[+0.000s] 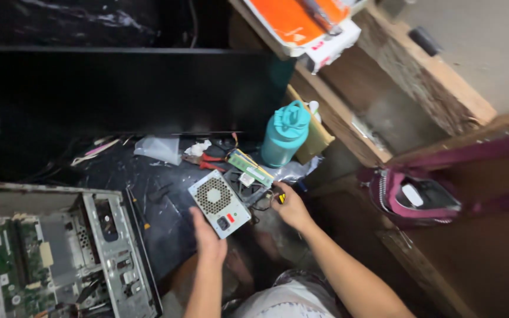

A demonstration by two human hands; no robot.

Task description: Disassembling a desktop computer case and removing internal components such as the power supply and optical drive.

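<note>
The left hand [207, 235] is gripping the power supply [219, 203] out over the counter [154, 194], clear of the opened computer case [113, 247], while the right hand [290, 206] is pinching its cables [266, 199], not yet freed.

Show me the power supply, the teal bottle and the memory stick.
power supply [213, 197], head view, on its fan grille.
teal bottle [283, 141], head view, on its body.
memory stick [250, 166], head view, on its green board.

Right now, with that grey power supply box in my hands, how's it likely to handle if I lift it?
The power supply box looks like rigid sheet metal, so probably stiff and heavy for its size. Your left hand grips only one end, so it may tip. Its cables by your right hand could snag.
</note>
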